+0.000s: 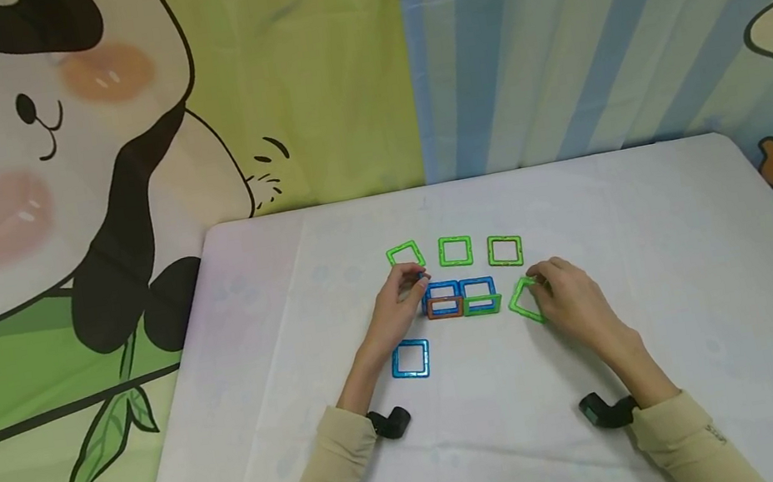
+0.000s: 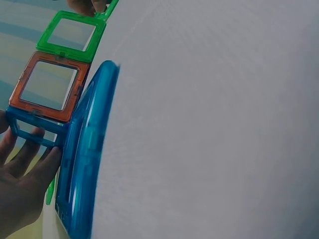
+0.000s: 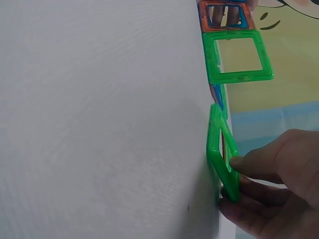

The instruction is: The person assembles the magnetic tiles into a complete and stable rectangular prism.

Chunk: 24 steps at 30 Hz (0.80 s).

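In the head view, two blue magnetic tiles (image 1: 476, 281) lie side by side mid-table. Along their near edge stand an orange tile (image 1: 446, 316) and a green tile (image 1: 483, 312), upright. My left hand (image 1: 390, 312) is at the left end, where its fingers and thumb pinch a blue square tile (image 2: 37, 119) next to the orange one. To the right, my right hand (image 1: 582, 307) pinches a loose green square tile (image 3: 214, 132) by its edge, tilted and apart from the row. Nearer to me, a single blue tile (image 1: 414, 376) lies flat below the left hand.
Behind the row lie three green tiles: a left one (image 1: 411, 244) close to the left fingertips, a middle one (image 1: 458, 264) and a right one (image 1: 507, 264). A white cloth covers the table (image 1: 264, 378). Printed curtains (image 1: 329, 73) hang behind its far edge.
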Available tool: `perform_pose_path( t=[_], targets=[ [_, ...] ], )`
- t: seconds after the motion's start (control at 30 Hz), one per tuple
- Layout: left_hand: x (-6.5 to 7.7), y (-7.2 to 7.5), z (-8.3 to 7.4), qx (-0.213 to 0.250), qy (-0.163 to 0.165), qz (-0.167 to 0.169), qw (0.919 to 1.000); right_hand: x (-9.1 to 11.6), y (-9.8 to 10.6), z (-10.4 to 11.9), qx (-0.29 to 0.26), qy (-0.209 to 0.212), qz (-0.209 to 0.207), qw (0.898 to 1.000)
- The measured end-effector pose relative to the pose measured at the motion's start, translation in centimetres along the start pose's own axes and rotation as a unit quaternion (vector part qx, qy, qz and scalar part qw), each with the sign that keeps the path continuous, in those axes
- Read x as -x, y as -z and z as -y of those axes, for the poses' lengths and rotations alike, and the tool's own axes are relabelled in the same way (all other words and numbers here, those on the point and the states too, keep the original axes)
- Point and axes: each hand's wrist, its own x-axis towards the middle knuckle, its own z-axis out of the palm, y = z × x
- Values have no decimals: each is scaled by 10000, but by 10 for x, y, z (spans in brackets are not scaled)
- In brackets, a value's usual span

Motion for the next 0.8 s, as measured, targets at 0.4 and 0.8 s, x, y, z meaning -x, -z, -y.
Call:
perform_pose_path(
  t=[0.4, 0.8],
  targets=[
    [0, -1, 0, -97, 11, -24, 9999, 0, 12, -3, -690, -800, 554, 9929],
    [0, -1, 1, -76, 18, 2, 10000, 5, 23, -8, -2279, -1235, 2112, 9425]
  ],
)
